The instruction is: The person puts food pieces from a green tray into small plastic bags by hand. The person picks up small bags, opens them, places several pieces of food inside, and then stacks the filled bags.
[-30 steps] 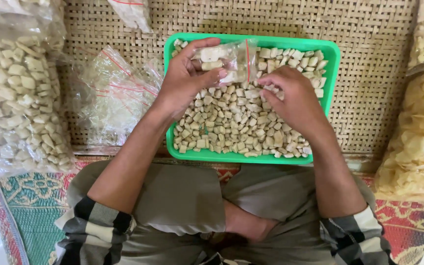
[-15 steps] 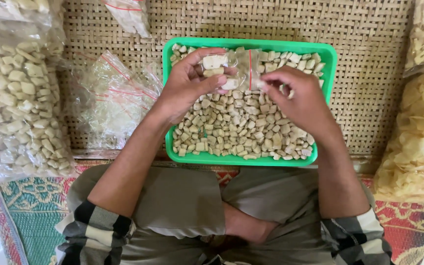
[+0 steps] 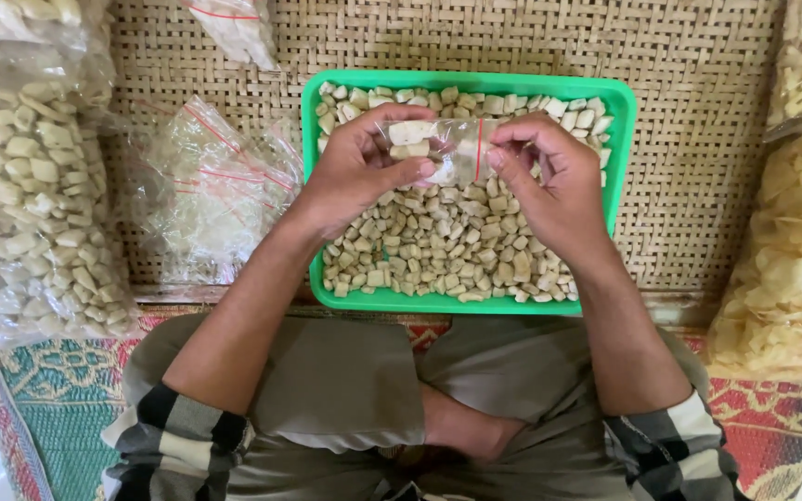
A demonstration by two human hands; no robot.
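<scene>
Woven mat (image 3: 698,111) underfoot, with a patterned rug (image 3: 39,399) at its near edge; I sit cross-legged before it.

Item: small clear bag (image 3: 452,148) with a red strip near its mouth, a few pale pieces inside. Position: held up over the far half of the green tray (image 3: 624,121), between both hands.

Left hand (image 3: 355,172): fingers and thumb pinched on the bag's filled end. Right hand (image 3: 549,176): fingertips pinched on the mouth end by the red strip. Hands close together, joined only by the bag.

Tray contents: loose pale pieces (image 3: 438,250), small and blocky, covering most of the floor.

Handling, as I judge it: bag thin, limp, slick, very light; it will crumple and slide unless gripped at the strip, where it is stiffest. Pieces look dry and brittle, so a light squeeze only.

Surroundings: pile of empty bags (image 3: 206,186) left of the tray; large sack (image 3: 30,195) of the same pieces far left; sack of paler chips (image 3: 791,260) at right.
</scene>
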